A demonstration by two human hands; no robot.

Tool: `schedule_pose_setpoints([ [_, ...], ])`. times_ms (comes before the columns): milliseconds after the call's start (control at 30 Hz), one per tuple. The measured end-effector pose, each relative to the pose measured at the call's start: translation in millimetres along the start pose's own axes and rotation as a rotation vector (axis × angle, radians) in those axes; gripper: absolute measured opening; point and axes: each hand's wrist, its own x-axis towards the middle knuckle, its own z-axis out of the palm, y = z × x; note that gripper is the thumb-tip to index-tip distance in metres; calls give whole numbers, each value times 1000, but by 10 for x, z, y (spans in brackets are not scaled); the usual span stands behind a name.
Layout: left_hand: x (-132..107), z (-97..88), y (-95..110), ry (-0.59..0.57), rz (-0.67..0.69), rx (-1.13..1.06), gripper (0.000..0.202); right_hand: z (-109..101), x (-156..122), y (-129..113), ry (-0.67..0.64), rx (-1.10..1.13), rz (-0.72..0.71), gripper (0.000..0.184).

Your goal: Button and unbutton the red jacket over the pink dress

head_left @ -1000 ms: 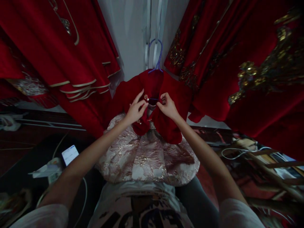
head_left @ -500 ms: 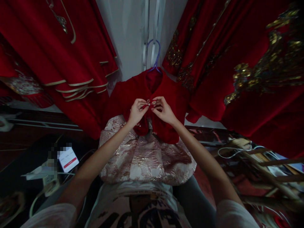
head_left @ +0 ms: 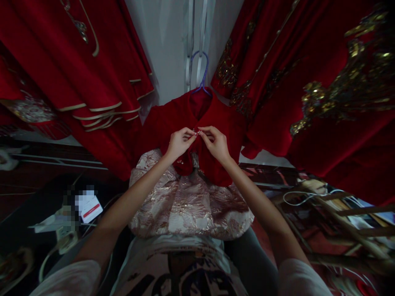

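Observation:
A short red jacket [head_left: 166,113] hangs in front of me on a purple hanger [head_left: 206,70]. Below its hem spreads a pale, shiny patterned skirt [head_left: 189,207], which rests over my lap. At the jacket's front opening, my left hand [head_left: 180,143] pinches one side of a small beaded fastener [head_left: 198,132] between thumb and fingers. My right hand [head_left: 218,143] pinches the other side, its fingertips nearly touching the left ones. Fingers cover most of the fastener, so I cannot tell whether its halves are joined.
Red garments [head_left: 101,74] with pale edging hang at the left. More red garments [head_left: 336,156] with gold sequins hang at the right. A phone with a lit screen [head_left: 91,209] lies at lower left among cables. Wooden bars [head_left: 348,230] and a white cable stand at lower right.
My fingertips have come closer together at the jacket's front. The beads that showed between them are now mostly covered. The jacket and skirt hang much as before.

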Motion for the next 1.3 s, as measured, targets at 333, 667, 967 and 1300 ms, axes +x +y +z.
schedule_pose_setpoints([
  [333, 14, 2, 196, -18, 93, 153, 8, 2, -52, -28, 65, 1, 18, 32],
  [667, 19, -36, 306, -94, 168, 332, 8, -62, 24, 123, -2, 100, 75, 40],
  [967, 61, -87, 376, -177, 207, 475, 12, -114, 43, 90, -25, 91, 64, 39],
  [1300, 64, -68, 519, -222, 276, 721, 21, -112, 71, 130, -47, 96, 118, 42],
])
